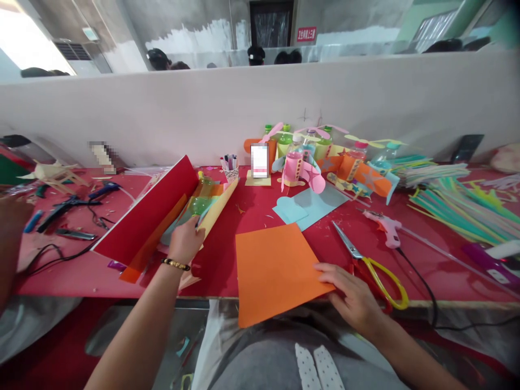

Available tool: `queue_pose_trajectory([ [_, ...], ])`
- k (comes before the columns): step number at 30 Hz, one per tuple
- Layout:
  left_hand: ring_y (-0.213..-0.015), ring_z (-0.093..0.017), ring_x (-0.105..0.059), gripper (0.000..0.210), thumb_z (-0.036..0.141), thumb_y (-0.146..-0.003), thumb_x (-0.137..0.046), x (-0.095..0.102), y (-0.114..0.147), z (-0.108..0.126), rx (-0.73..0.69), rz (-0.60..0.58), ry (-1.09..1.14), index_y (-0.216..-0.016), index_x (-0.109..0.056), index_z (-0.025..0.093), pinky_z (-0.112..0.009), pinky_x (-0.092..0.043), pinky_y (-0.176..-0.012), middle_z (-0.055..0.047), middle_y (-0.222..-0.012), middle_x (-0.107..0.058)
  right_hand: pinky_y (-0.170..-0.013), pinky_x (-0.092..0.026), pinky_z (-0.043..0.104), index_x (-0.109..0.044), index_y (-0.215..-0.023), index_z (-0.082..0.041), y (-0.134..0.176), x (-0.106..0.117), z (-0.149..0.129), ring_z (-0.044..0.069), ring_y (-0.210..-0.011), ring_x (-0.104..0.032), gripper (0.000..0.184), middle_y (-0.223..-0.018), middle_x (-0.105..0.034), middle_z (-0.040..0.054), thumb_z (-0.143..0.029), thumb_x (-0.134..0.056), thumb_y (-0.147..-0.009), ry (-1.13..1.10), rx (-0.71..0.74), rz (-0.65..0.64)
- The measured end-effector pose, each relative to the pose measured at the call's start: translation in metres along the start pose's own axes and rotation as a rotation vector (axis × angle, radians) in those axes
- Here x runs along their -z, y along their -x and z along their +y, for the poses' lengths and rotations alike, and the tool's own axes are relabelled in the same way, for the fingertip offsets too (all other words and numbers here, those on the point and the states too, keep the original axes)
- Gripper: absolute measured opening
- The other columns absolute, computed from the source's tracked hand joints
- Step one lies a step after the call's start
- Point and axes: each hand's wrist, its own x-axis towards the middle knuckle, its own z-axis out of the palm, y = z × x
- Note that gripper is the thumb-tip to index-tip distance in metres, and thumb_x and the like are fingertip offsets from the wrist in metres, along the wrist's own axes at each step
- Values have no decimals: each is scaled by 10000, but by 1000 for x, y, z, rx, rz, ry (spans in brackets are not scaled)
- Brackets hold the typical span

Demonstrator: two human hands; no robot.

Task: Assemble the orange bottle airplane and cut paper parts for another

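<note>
My right hand (345,292) pinches the right corner of a sheet of orange paper (276,271), which lies over the table's front edge. My left hand (184,238) reaches into an open box with a red flap (142,216). Its fingers are curled beside a green plastic bottle (199,206) and a folded yellow paper (219,211). A small dark thing shows at the fingertips, too small to name. To the right of the sheet lie yellow-handled scissors (377,276). Light blue paper (320,206) lies behind the orange sheet.
Bottle planes with paper wings (298,165) stand at the back, by a phone (259,161) and a cup of pens (231,172). On the right are a pink glue gun (388,230) and pastel strips (450,206). Pliers (75,234) lie left, near another person's arm (10,238).
</note>
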Motion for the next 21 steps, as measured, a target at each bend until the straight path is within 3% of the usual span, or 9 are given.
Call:
queue_pose_trajectory([
  [4,-779,-229,-655,398,352,-835,-412,9,-5,-15,28,64,40,-1141,-589,171,-263,-409,-644,-83,-861,-707,-921,-536,317,-572,-1027,-203,-23,-10,-10,180,-1097,-635,311,-1180,-663,114,-31,-445,-801,-53,52,-37],
  [11,-829,-256,-651,420,315,-804,-430,37,-18,-20,27,112,-18,-1162,-609,188,-287,-431,-691,-91,-900,-713,-940,-525,350,-602,-1005,-193,-71,-32,-27,195,-1102,-629,276,-1183,-666,123,-48,-483,-803,-172,126,-139],
  [21,-810,-275,-648,450,282,-795,-431,62,-31,-18,-28,137,-101,-1202,-603,196,-306,-429,-677,-99,-896,-713,-977,-493,425,-674,-972,-156,-135,-98,-24,242,-1114,-625,220,-1174,-674,147,-94,-514,-835,-215,56,-196],
])
